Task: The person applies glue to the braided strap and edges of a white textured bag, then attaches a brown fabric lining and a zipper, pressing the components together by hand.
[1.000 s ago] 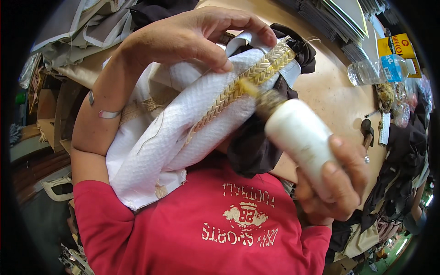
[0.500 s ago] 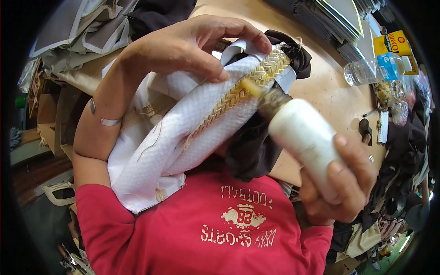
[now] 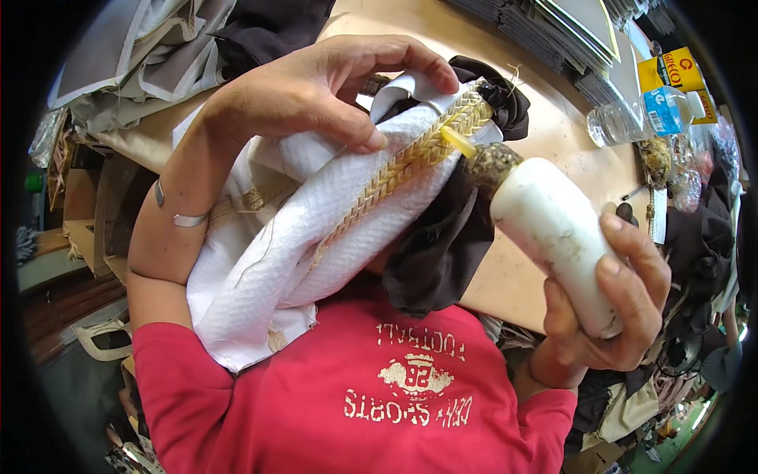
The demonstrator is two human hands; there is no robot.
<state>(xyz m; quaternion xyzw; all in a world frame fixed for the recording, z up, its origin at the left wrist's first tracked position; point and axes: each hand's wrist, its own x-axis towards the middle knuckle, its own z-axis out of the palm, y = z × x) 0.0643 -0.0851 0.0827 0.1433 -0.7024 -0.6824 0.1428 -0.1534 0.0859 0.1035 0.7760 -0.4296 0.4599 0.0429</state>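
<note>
My left hand is closed around a white textured fabric piece, thumb pressing on its top and fingertips at its upper end. Along the fabric runs a golden plaited straw trim; a dark seam shows between its rows. Black cloth hangs from the piece's right side. My right hand grips the lower part of a white squeeze bottle, tilted with its yellow nozzle touching the trim near its upper end. Brown crust covers the bottle's neck.
The tan tabletop lies beyond the work. A clear plastic bottle, a yellow box and stacked grey sheets sit at the far right. Grey and black cloth pieces are heaped at far left.
The white squeeze bottle has moved right and slightly up, its nozzle shifting along the trim toward the upper end. My left hand keeps its hold on the fabric, nearly still.
</note>
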